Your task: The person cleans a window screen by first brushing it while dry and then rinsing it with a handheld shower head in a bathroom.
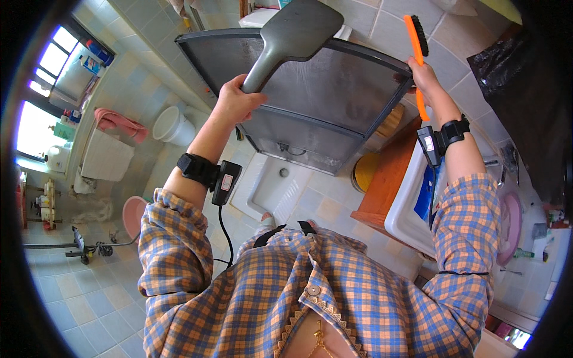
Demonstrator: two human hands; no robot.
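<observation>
My left hand (237, 100) grips the handle of a grey paddle-shaped tool (304, 31). The tool's wide flat head points away from me and overlaps the upper part of a dark-framed mesh window screen (358, 74); whether it touches the mesh I cannot tell. With my right hand (425, 80) I hold the screen's right corner and an orange-handled brush (419, 42) together. The brush's black bristles face right. Standing tilted, the screen has its lower edge near the far end of a white squat toilet (255, 197).
A white washbasin (396, 219) on a wooden cabinet (380, 192) is close on my right. To the left are a white bucket (172, 127) and a pink basin (134, 215). A round yellow-topped container (368, 172) stands beside the cabinet. Black plastic sheeting (519, 98) hangs at right.
</observation>
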